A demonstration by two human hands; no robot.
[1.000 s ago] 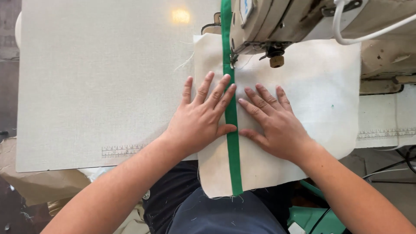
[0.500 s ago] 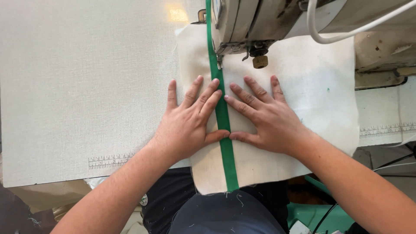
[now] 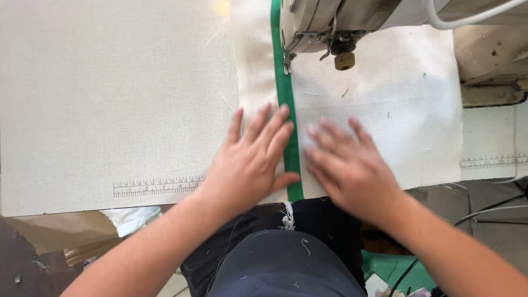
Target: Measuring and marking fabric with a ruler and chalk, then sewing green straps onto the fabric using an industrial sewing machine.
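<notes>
Both hands lie flat with fingers spread on the white cloth (image 3: pixel 379 104) on the desk (image 3: pixel 110 99), the left hand (image 3: pixel 250 165) just left of the green strip (image 3: pixel 286 104), the right hand (image 3: pixel 346 168) just right of it; the strip runs up under the sewing machine (image 3: pixel 330 22)

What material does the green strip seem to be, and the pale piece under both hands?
The green strip looks like woven tape or ribbon: flat, even in width, matt, with a frayed white end at the table edge. The pale fabric panel looks like plain cotton-like cloth or canvas: matt, off-white, lying flat, with loose threads on it. The exact fibre cannot be told. The left hand and right hand press it flat.
</notes>
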